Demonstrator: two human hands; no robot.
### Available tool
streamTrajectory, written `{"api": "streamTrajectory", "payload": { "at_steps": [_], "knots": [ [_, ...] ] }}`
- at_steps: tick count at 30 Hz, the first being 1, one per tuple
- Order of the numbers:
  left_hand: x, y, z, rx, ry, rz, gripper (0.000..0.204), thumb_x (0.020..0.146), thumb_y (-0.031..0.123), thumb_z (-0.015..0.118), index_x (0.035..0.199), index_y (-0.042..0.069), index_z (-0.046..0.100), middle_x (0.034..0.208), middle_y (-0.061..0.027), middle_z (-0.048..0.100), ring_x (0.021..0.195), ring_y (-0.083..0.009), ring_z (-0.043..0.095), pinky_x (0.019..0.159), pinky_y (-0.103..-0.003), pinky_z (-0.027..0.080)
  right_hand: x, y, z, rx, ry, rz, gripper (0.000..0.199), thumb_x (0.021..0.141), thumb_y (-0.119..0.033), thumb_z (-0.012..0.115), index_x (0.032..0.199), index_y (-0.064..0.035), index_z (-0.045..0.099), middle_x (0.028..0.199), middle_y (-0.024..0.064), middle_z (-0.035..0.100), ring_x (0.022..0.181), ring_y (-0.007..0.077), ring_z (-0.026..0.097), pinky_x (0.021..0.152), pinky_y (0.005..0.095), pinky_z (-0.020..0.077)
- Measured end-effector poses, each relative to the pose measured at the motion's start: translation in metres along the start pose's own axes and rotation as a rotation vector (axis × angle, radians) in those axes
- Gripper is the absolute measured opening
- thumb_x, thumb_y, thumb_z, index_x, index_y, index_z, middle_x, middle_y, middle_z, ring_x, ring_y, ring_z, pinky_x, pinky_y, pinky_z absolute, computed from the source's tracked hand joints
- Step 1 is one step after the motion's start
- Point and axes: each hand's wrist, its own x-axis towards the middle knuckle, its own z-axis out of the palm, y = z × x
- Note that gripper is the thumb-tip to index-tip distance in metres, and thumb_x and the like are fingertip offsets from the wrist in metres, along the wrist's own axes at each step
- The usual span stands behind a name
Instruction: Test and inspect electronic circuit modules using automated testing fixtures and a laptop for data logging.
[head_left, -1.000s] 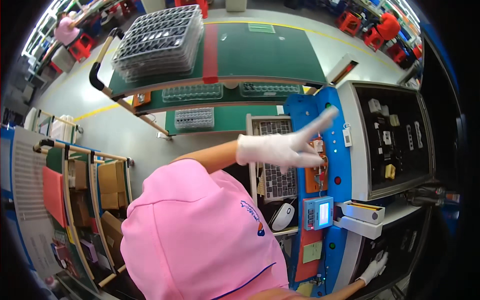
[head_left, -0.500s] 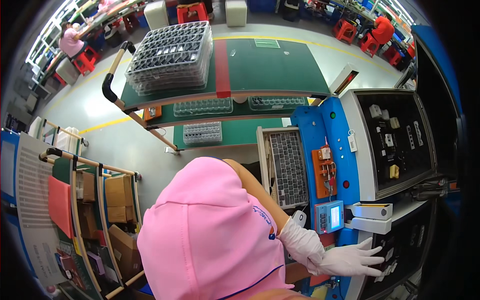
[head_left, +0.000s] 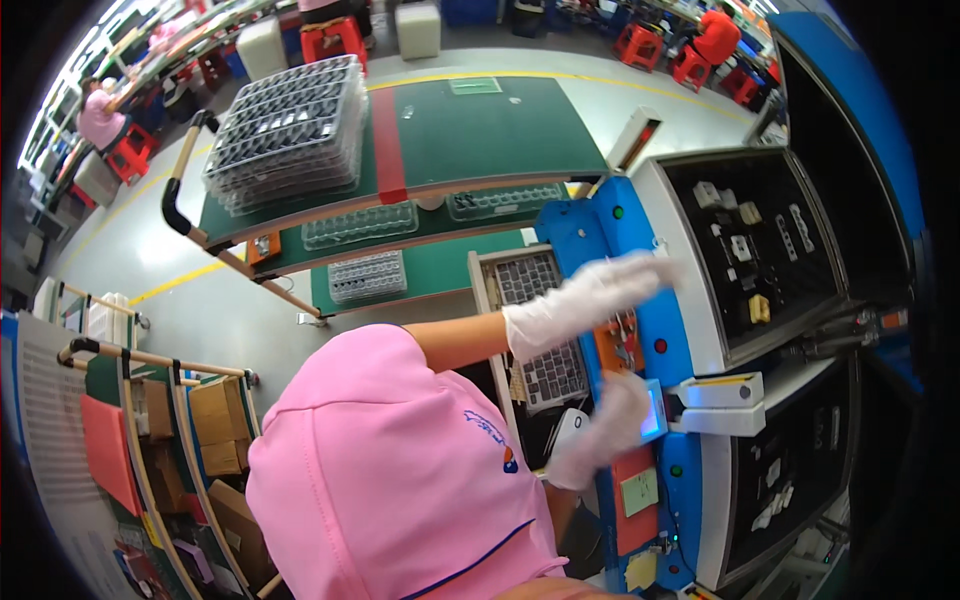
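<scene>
My left hand [head_left: 610,292], in a white glove, reaches across the keyboard [head_left: 550,375] on its pull-out tray toward the white frame of the upper bay. Its fingers look stretched out, blurred at the tips, and hold nothing I can see. My right hand [head_left: 606,432], also gloved, is beside the small blue control box [head_left: 653,408] with a lit screen and near the white mouse [head_left: 568,428]; motion smears its fingers. Small white parts and a yellow block [head_left: 759,309] sit in the dark upper bay [head_left: 790,270]. More white pieces [head_left: 773,507] lie in the lower bay.
A green-topped rack [head_left: 490,125] carries a stack of clear trays [head_left: 285,130] with dark parts. Cardboard boxes [head_left: 220,425] fill a shelf cart at left. An orange fixture [head_left: 620,340] is on the blue panel [head_left: 650,230]. Seated people work in the background.
My left hand has swung from above the lower bay up toward the upper bay's frame. My right hand, earlier mostly hidden, now shows by the control box. The whole view has shifted slightly.
</scene>
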Motion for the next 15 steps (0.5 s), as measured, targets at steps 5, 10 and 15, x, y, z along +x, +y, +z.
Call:
{"api": "streamTrajectory", "payload": {
  "at_steps": [5, 10, 15],
  "knots": [
    [0.012, -0.018, -0.030, 0.215, 0.202, 0.060, 0.057, 0.107, 0.043, 0.038, 0.155, 0.013, 0.033, 0.157, -0.0099, 0.039, 0.147, -0.0227, 0.031, 0.119, -0.036, 0.026, -0.006, -0.010, 0.084, 0.207, -0.473, -0.093, 0.005, 0.092, -0.004, 0.062, 0.097, -0.0020, 0.064, 0.086, 0.0154, 0.062, 0.077, 0.0325, 0.062, 0.070, 0.0387, 0.0496],
    [0.011, -0.015, -0.060, 0.642, 0.156, 0.150, 0.065, 0.105, 0.038, 0.045, 0.160, 0.016, 0.017, 0.163, -0.0129, 0.023, 0.149, -0.0285, 0.025, 0.122, -0.042, 0.020, -0.022, -0.012, 0.105, 0.181, -0.653, -0.173, 0.005, 0.091, -0.003, 0.060, 0.094, -0.0034, 0.063, 0.081, 0.0168, 0.060, 0.077, 0.0357, 0.062, 0.068, 0.0425, 0.0486],
    [0.025, -0.001, -0.098, 0.934, 0.596, 0.420, 0.079, 0.100, 0.022, 0.054, 0.161, 0.020, 0.003, 0.166, -0.0160, 0.003, 0.149, -0.0318, 0.025, 0.109, -0.044, 0.041, -0.032, -0.013, 0.121, 0.183, -1.033, -0.496, 0.011, 0.085, -0.006, 0.066, 0.080, -0.0045, 0.056, 0.073, 0.0141, 0.055, 0.069, 0.0333, 0.059, 0.061, 0.0426, 0.0455]
  ]
}}
